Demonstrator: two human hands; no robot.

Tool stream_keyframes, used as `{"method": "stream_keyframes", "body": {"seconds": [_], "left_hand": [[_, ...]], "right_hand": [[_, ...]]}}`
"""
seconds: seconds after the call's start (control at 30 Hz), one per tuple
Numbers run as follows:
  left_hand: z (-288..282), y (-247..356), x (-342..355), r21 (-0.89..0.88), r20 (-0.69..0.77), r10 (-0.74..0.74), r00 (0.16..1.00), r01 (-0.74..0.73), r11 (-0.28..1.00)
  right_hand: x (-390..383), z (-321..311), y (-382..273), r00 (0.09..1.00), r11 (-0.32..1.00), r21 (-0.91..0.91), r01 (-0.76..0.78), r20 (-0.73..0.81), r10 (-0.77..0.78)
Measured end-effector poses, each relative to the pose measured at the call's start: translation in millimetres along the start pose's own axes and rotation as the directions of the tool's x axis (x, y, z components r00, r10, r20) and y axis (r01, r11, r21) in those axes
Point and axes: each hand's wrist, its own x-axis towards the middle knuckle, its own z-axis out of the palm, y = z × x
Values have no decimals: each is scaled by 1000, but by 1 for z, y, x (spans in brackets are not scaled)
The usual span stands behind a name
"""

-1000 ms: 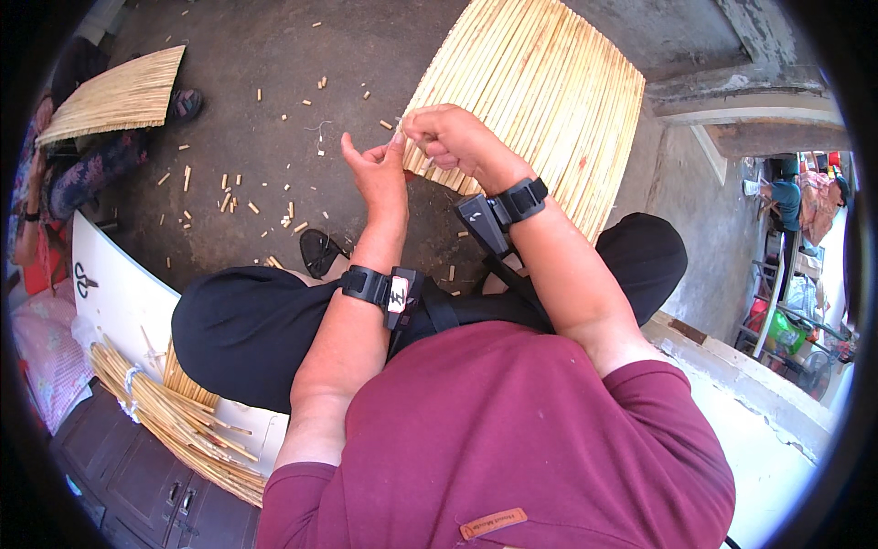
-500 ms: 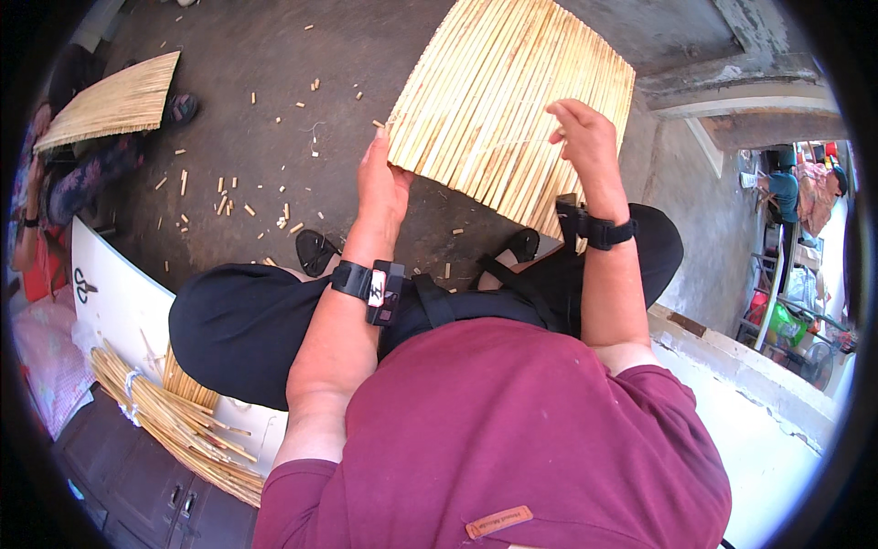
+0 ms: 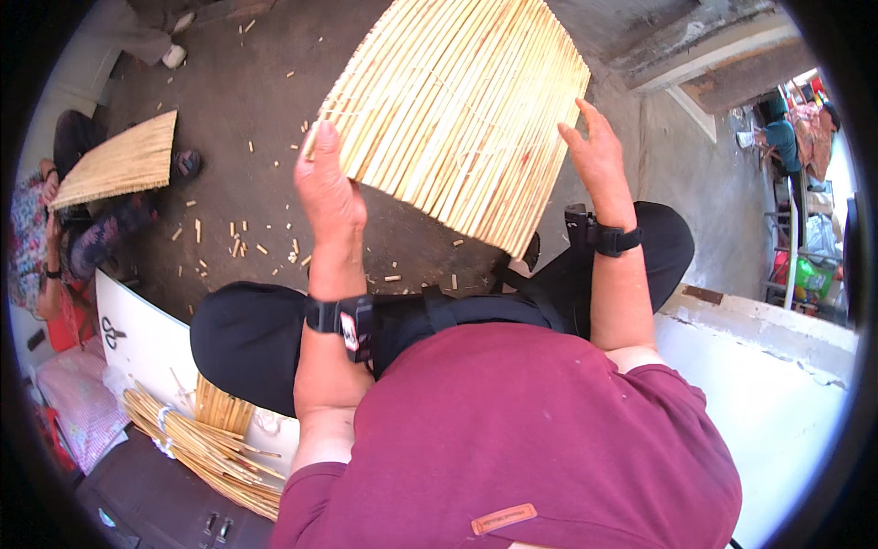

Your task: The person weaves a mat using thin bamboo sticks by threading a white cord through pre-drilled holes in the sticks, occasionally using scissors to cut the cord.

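A stiff mat of pale yellow reed sticks (image 3: pixel 448 114), tied side by side with thin cord, is held up in front of me. My left hand (image 3: pixel 329 188) grips its left edge, the thumb on the near face and the fingers hidden behind. Over by the right edge, my right hand (image 3: pixel 596 157) has its fingers apart and holds nothing. Its thumb and forefinger come close to the mat's edge; whether they touch it I cannot tell. Loose strands of cord show across the mat's face.
Cut reed ends (image 3: pixel 240 245) litter the dark floor. At left, a person (image 3: pixel 50 229) holds another reed mat (image 3: pixel 123 163). Black scissors (image 3: pixel 112 332) lie on a white board beside a tied bundle of reeds (image 3: pixel 206 444). A low white-topped ledge (image 3: pixel 759 393) runs along my right.
The mat has shifted left and up with my left hand. My right hand, earlier pinching a cord over the mat's face, is now spread at its right edge.
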Motion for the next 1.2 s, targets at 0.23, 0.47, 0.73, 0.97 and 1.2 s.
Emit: {"method": "stream_keyframes", "body": {"seconds": [0.23, 0.47, 0.73, 0.97, 1.2], "left_hand": [[42, 76, -27, 147, 150, 152, 977, -174, 974], [71, 117, -54, 467, 402, 209, 891, -396, 791], [76, 130, -52, 544, 785, 62, 617, -734, 406], [80, 120, -51, 577, 812, -49, 582, -787, 220], [84, 114, -30, 691, 690, -107, 716, -606, 395]], "right_hand": [[-32, -27, -112, 981, 742, 669, 50, 109, -163], [-67, -49, -174, 847, 95, 870, -484, 493, -200], [-99, -52, -174, 624, -12, 669, -743, 686, -375], [-104, -18, -152, 628, -64, 667, -742, 658, -415], [-94, -19, -171, 576, -130, 612, -780, 622, -530]]}}
